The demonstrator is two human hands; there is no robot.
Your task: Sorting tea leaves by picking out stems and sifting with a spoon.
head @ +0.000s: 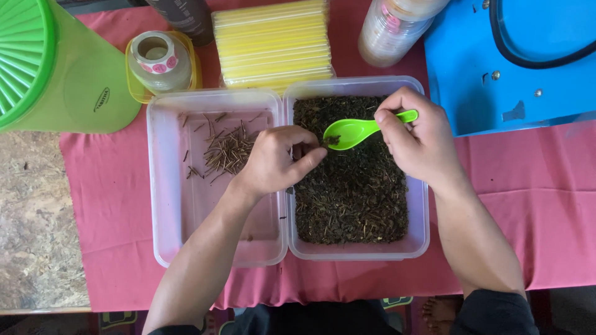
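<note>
My right hand (417, 138) grips the handle of a bright green plastic spoon (351, 131), held level over a clear tub (419, 243) full of dark dried leaves (354, 192). A small bit of leaf lies in the spoon's bowl. My left hand (274, 159) reaches across the tubs' shared edge, its fingertips pinched together at the spoon's tip; whether they hold a stem I cannot tell. To the left stands a second clear tub (162, 186) with a small heap of thin brown stems (228, 151) near its far end.
Both tubs rest on a pink cloth (534, 205). Behind them lie a pack of yellow straws (273, 43), a tape roll in a yellow lid (160, 59), a green container (56, 68), a plastic jar (394, 28) and a blue machine (515, 62).
</note>
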